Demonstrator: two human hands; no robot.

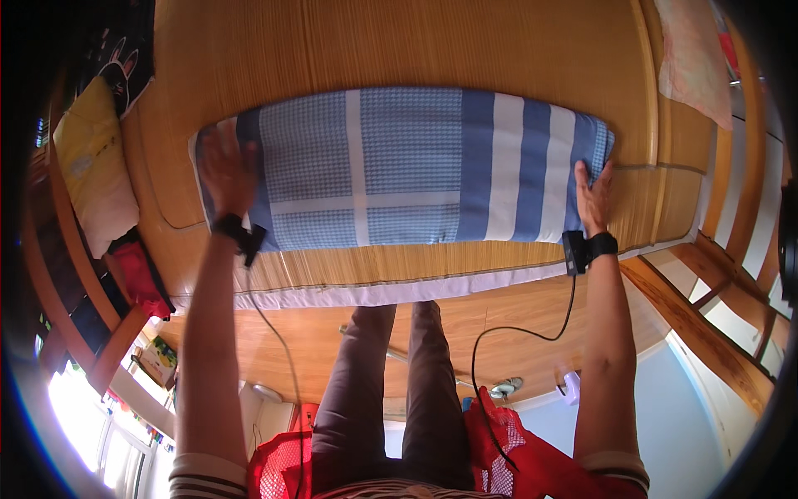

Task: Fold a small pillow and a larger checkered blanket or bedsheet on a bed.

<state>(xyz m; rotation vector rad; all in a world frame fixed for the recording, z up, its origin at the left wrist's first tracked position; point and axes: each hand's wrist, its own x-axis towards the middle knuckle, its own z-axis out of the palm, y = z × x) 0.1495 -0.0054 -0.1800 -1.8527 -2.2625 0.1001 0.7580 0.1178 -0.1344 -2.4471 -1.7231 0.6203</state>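
A blue and white cloth (403,166), checked on its left part and striped on its right, lies folded into a long flat band across the bed mat. My left hand (226,170) rests at the band's left end, fingers stretched out and a little blurred. At the right end, my right hand (593,195) lies against the cloth's edge with its thumb and fingers apart. Neither hand is closed round the fabric. Each wrist wears a black strap with a small box and a cable.
The bed is covered by a brown slatted mat (399,46) with a pale cloth edge (374,293). A yellow and pink pillow (98,166) sits at the left, and a pale pink cloth (697,62) at the far right. Wooden rails (752,150) flank both ends.
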